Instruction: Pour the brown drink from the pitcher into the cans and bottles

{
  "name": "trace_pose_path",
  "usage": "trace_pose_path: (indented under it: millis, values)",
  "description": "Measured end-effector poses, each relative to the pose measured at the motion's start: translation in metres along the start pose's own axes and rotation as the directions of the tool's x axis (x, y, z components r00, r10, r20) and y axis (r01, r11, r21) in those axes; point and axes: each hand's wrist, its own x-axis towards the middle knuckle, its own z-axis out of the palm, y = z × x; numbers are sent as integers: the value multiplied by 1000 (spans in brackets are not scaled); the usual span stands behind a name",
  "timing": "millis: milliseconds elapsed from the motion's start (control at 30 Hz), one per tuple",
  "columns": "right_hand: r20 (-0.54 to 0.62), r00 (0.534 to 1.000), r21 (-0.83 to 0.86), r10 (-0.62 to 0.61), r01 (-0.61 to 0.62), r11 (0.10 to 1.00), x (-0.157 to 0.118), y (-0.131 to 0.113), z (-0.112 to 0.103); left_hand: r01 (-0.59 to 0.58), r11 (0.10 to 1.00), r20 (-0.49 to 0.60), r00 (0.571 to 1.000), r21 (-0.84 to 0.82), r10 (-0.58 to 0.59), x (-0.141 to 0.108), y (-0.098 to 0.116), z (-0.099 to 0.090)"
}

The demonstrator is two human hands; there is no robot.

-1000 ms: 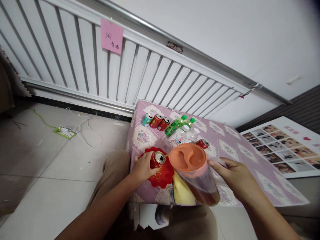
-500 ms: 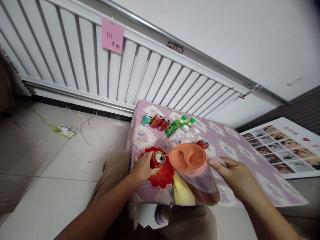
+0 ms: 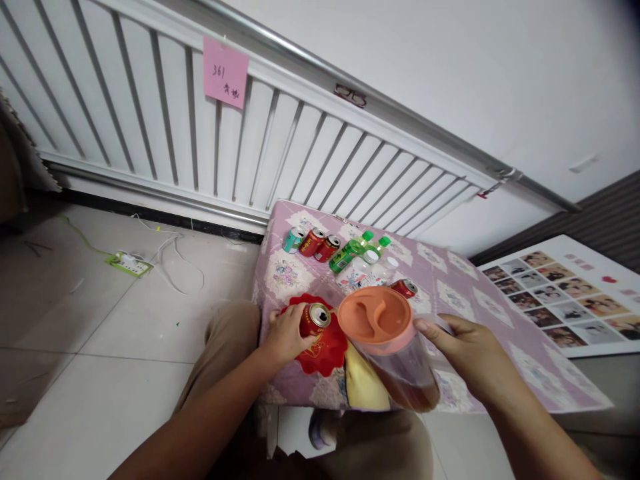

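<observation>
My left hand (image 3: 289, 335) is wrapped round an opened red drink can (image 3: 314, 323), which stands over a red scalloped plate (image 3: 325, 363). In my right hand (image 3: 463, 347) is the handle of a clear plastic pitcher (image 3: 407, 373) with an orange lid (image 3: 377, 313). The pitcher tilts to the left, its spout close to the can's top, and a thin stream of liquid seems to run between them. Brown liquid lies in the pitcher's lower part. Partly behind the pitcher, a yellow cloth (image 3: 364, 381) lies at the table's near edge.
Behind the plate stand a teal can (image 3: 293, 240), two red cans (image 3: 320, 245), green-capped bottles (image 3: 350, 253) and white-capped bottles (image 3: 367, 268). Another red can (image 3: 405, 288) is beyond the pitcher. A flowered cloth covers the table (image 3: 287, 273); a radiator (image 3: 250, 140) runs behind it.
Almost nothing differs. Both hands keep their grip, and the pitcher stays tilted by the can in nearly the same place.
</observation>
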Motion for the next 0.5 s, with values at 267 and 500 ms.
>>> trace_pose_path:
  millis: [267,500]
  values:
    - [24,999,11,38,-38,999,-2,-3,-1,20,1000,17,1000,-2,-20,0,2,-3]
    - [27,1000,-7,15,-15,1000,-1,-2,-1,13,1000,20,1000,-3,-13,0,3,-4]
